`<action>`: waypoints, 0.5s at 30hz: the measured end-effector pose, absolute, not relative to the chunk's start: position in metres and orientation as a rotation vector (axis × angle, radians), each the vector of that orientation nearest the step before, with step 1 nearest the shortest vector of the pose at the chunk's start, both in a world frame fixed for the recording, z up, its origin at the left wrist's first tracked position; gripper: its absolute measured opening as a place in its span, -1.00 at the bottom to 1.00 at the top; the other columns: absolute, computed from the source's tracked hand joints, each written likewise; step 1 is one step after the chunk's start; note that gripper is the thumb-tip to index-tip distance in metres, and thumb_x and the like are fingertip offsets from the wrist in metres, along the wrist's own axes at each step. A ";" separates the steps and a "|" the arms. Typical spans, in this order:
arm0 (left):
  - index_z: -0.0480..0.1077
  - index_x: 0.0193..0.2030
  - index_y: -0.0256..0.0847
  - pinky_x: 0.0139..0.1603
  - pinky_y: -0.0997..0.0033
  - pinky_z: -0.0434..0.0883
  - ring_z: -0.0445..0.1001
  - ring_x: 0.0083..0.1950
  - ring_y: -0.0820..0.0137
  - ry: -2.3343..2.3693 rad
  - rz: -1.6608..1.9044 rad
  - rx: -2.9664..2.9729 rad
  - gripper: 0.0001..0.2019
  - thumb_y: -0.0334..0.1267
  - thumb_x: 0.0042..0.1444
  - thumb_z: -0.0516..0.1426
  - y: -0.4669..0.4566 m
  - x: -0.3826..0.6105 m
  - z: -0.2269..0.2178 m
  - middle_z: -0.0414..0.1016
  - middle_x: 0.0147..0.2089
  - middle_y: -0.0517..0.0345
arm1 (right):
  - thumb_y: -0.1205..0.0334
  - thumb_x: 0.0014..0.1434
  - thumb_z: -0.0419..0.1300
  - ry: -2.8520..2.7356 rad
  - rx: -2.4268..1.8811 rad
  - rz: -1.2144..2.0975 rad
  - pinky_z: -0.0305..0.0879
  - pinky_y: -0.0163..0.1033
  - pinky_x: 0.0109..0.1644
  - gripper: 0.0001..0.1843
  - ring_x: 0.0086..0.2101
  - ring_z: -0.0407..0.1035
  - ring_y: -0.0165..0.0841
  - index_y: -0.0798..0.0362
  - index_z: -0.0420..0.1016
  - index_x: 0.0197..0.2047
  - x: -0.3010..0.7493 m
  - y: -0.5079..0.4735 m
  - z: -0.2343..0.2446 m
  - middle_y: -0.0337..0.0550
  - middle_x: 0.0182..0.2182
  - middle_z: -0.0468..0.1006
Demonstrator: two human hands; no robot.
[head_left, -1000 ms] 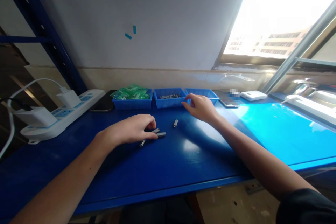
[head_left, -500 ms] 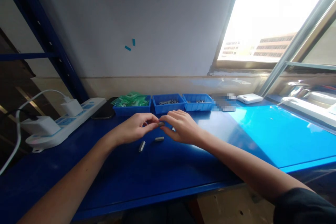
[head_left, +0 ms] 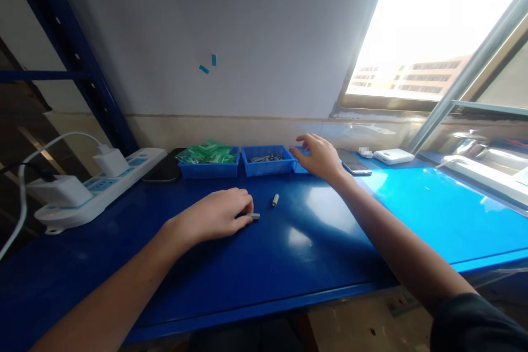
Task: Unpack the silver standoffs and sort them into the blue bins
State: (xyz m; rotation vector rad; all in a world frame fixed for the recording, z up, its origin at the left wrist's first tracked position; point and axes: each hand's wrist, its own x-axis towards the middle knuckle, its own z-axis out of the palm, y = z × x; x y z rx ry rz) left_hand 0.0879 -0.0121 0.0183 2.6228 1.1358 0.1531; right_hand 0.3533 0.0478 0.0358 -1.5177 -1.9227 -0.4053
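My left hand (head_left: 220,214) rests on the blue table (head_left: 289,264), fingers curled over a small grey metal cylinder (head_left: 254,216) whose end sticks out at the fingertips. A second small cylinder (head_left: 275,199) lies loose just to the right of it. My right hand (head_left: 319,155) reaches over the right blue bin (head_left: 297,165) at the back, fingers spread and holding nothing that shows. The middle blue bin (head_left: 266,160) holds several small metal parts. The left blue bin (head_left: 206,168) holds green plastic bags (head_left: 206,151).
A white power strip (head_left: 94,190) with two chargers plugged in lies at the left. A dark phone (head_left: 163,171) sits beside the bins, another phone (head_left: 352,162) and a white box (head_left: 392,155) to the right. A blue rack upright (head_left: 74,55) stands at left.
My hands were together holding a cylinder half a second ago. Now the right hand has moved back over the right bin, and the left has dropped to the table onto a cylinder.
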 end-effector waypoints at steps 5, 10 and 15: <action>0.45 -0.21 -0.16 -0.21 0.40 0.30 0.44 -0.18 0.29 1.159 0.420 2.500 -0.71 -0.03 0.21 0.03 -0.003 0.085 0.022 0.50 -0.19 0.10 | 0.04 0.21 0.15 -2.190 -1.177 -0.242 0.24 -0.21 -0.14 -0.65 -0.24 0.40 -0.27 0.08 0.44 -0.03 0.337 0.020 0.014 -0.12 -0.29 0.54; 0.47 -0.14 -0.19 -0.24 0.42 0.31 0.44 -0.21 0.32 1.085 0.545 2.322 -0.63 0.05 0.20 0.03 0.000 0.082 0.028 0.53 -0.20 0.12 | 0.11 0.26 0.12 -2.458 -0.758 -0.397 0.14 -0.23 -0.22 -0.77 -0.30 0.35 -0.32 0.07 0.45 -0.12 0.299 -0.008 0.006 -0.12 -0.33 0.52; 0.46 -0.09 -0.18 -0.23 0.41 0.33 0.45 -0.20 0.31 1.101 0.618 2.276 -0.59 0.09 0.20 0.01 -0.003 0.082 0.030 0.54 -0.20 0.13 | 0.10 0.32 0.04 -2.271 -0.744 -0.636 0.07 -0.22 -0.29 -0.73 -0.39 0.30 -0.34 0.07 0.44 -0.28 0.301 -0.004 0.020 -0.16 -0.46 0.47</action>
